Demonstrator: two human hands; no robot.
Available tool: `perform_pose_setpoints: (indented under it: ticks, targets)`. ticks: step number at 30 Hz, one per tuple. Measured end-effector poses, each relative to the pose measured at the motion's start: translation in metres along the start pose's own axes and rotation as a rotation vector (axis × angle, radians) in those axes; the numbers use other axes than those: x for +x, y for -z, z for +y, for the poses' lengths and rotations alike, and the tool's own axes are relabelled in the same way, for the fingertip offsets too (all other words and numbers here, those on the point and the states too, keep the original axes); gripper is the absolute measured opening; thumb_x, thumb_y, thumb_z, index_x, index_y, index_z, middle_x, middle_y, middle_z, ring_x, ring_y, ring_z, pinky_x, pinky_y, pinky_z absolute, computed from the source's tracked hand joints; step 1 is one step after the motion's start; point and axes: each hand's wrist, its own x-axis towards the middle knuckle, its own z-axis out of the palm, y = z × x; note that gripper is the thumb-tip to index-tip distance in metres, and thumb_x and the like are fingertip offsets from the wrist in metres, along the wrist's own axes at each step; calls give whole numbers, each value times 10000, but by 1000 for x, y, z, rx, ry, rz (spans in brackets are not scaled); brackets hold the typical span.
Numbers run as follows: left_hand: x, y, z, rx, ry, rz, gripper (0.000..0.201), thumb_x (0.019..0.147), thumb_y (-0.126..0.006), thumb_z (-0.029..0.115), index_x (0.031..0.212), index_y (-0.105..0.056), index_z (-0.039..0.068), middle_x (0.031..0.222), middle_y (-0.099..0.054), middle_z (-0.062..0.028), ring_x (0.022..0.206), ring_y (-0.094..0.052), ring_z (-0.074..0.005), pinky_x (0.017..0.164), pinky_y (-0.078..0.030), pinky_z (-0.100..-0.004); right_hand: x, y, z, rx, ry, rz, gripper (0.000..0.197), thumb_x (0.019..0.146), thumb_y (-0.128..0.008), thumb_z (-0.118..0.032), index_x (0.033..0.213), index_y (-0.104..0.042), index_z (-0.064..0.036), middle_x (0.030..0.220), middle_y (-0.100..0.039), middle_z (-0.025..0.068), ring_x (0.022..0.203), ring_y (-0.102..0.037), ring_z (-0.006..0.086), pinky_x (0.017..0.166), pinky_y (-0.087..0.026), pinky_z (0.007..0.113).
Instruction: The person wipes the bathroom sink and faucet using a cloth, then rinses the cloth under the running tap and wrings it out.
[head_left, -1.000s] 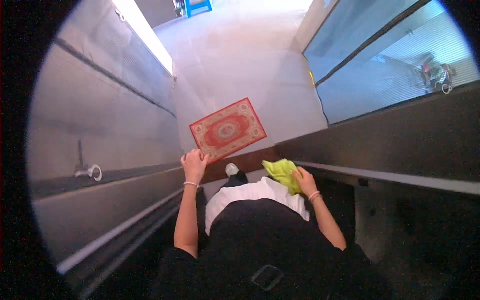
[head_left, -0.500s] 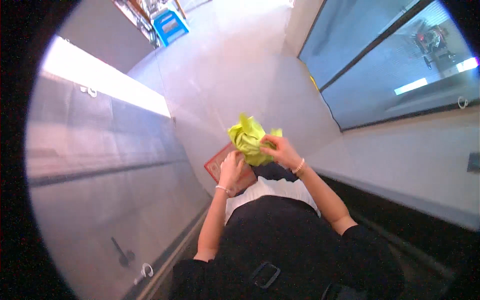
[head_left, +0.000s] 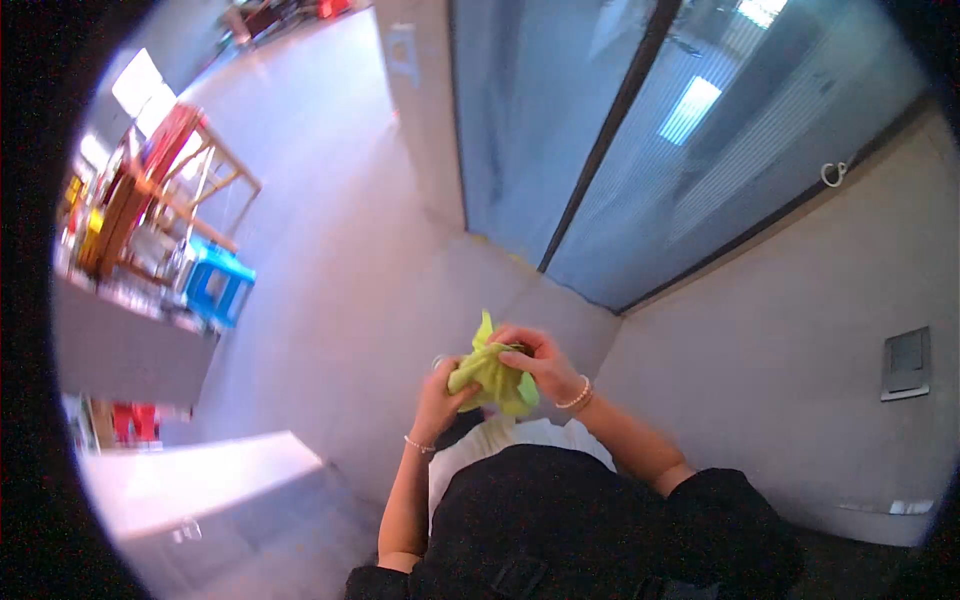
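Note:
A soft, crumpled lime-green bundle (head_left: 490, 378) hangs in front of my body, bunched up with a loose tip sticking up. It could be a cloth or a thin bag; I cannot tell which. With my left hand (head_left: 440, 395) I grip its left edge, thumb lying over the folds. Closed at its upper right side is my right hand (head_left: 538, 358), pinching the gathered material. Folds hide some fingertips of both hands.
Large glass panels in a dark frame (head_left: 560, 230) stand ahead to the right. A wall with a switch plate (head_left: 906, 364) runs along my right. Left are a blue plastic stool (head_left: 217, 285), a wooden stool (head_left: 205, 165) and a low pale-topped cabinet (head_left: 215, 475).
My view has turned to the right, and the red-edged flat thing below my hands has left it. My left hand has closed on the bundle, which is more tightly gathered.

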Motion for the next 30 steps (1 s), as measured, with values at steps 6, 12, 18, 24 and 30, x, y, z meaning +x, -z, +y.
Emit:
perform_pose_setpoints:
  ticks: [6,12,18,24,30]
  targets:
    - [200,38,12,-320,-108,-336,488,855,-483,364,1219,-428,43,1237,-442,-87,1146,-404,-193,940,-324,-307,69,86,-37,247,155,337,107,828,-548,-84,903,-590,-20,936,-577,73,913,-536,165,827,-419,291]
    - [417,-14,122,-109,-605,-640,390,901,-458,228,1252,-412,65,1161,-490,-74,1041,-467,-168,880,-377,-293,109,150,-61,203,440,575,223,815,-566,-53,1035,-574,-20,1076,-533,56,1002,-508,167,875,-403,296]
    - [567,-171,213,-162,-593,-769,694,848,-550,274,1367,-99,176,1176,-453,-171,897,-562,-213,683,-503,-319,137,189,-84,-47,464,814,641,758,-638,-39,1311,-317,0,1226,-462,65,1093,-449,150,948,-356,296]
    - [687,-279,282,-90,-555,-806,696,842,-539,329,1346,-62,284,1089,-544,-148,843,-610,-247,530,-536,-341,156,287,-126,-280,235,963,386,732,-629,1,1105,-525,1,1024,-574,39,1009,-498,137,905,-383,283]
    - [748,-346,389,-95,-552,-1276,549,869,-503,340,1305,-186,234,995,-594,-81,740,-625,-172,566,-503,-301,204,456,-190,-212,398,1044,139,726,-574,-103,848,-580,-37,742,-576,11,681,-549,107,601,-460,244]
